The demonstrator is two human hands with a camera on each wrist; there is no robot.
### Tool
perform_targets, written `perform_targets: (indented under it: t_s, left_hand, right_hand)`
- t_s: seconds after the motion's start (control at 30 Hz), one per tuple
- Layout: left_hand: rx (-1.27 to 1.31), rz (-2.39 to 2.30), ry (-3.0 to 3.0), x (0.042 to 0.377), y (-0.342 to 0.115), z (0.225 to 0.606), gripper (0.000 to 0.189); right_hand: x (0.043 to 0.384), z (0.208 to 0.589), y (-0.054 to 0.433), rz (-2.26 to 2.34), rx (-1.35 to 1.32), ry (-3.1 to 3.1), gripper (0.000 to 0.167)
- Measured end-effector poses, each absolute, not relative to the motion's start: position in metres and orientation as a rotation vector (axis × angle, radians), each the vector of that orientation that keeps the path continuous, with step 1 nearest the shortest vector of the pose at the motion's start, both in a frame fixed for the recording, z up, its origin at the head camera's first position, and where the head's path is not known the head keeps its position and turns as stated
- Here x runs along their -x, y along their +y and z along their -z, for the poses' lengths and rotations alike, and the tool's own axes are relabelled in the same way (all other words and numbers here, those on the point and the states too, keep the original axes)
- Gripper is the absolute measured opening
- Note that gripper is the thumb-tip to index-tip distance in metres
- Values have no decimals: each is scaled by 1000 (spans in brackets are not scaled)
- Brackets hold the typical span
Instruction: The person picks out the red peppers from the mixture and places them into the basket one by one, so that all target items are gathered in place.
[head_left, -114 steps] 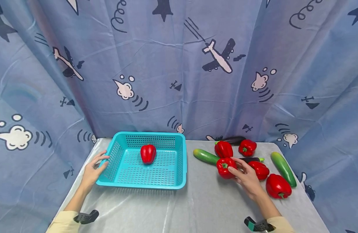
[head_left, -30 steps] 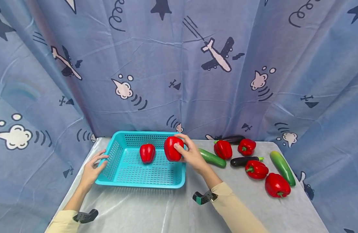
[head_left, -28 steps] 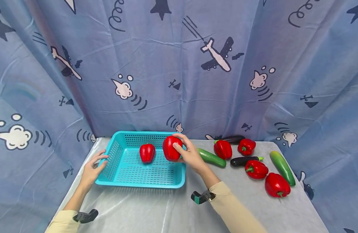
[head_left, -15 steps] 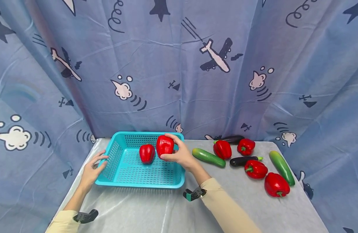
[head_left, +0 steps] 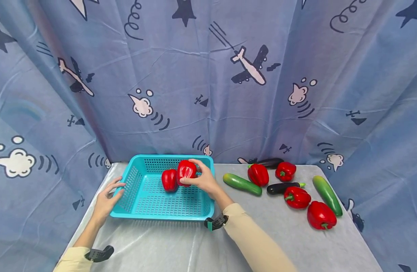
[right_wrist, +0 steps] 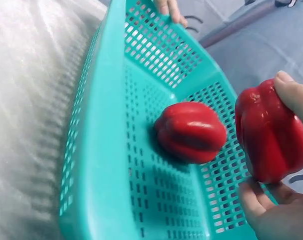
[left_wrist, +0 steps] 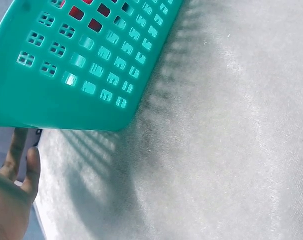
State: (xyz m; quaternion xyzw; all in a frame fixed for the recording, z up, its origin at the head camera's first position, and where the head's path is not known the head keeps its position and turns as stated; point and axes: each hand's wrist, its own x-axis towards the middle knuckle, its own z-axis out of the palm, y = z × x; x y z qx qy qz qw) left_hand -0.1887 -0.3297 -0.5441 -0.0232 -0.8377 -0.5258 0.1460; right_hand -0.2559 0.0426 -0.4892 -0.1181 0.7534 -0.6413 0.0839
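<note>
My right hand point(head_left: 205, 182) grips a red bell pepper point(head_left: 186, 172) between thumb and fingers, above the turquoise basket point(head_left: 160, 217). A second red bell pepper point(right_wrist: 190, 132) lies on the basket floor, just left of the held one in the head view. The right wrist view shows the held bell pepper point(right_wrist: 271, 132) raised off the floor, with fingers under it and the thumb on top. At the basket's left rim, my left hand point(head_left: 106, 200) touches the edge with its fingertips, fingers loosely extended.
Right of the basket lie a green cucumber point(head_left: 242, 184), several red bell peppers point(head_left: 321, 215), a dark eggplant point(head_left: 283, 188), another eggplant point(head_left: 271, 163) at the back, and a second cucumber point(head_left: 327, 195) by the table's right edge. A patterned curtain point(head_left: 208, 75) hangs behind.
My right hand took the bell pepper from the right-hand group and carried it left over the basket, now lower and close to the other pepper. The left hand stays at the rim.
</note>
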Motion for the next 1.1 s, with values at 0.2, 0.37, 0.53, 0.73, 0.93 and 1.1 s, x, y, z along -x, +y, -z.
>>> perform_targets:
  t_s: [0.2,0.37,0.53,0.73,0.93,1.1]
  left_hand:
    - [70,1522,-2408,189,-330,546,28]
    - [60,1523,-2408,187,-329,546,28]
    - [57,1530,-2409,186,-327,543,28]
    - [58,1527,-2413,186,-327,541,28]
    - [61,1516,-2423,188,-329,542,29]
    - [65,1516,-2419,190,-330,545,29]
  right_hand:
    - [262,501,32,1863,243,2335,75]
    - [263,505,24,1824,252,2409,77]
    - [265,510,22,1833,232,2437,74]
    - [266,513,20,1822,225,2457,71]
    - [265,513,17,1848,171,2443,71]
    - [266,516,15,1839,112,2435,72]
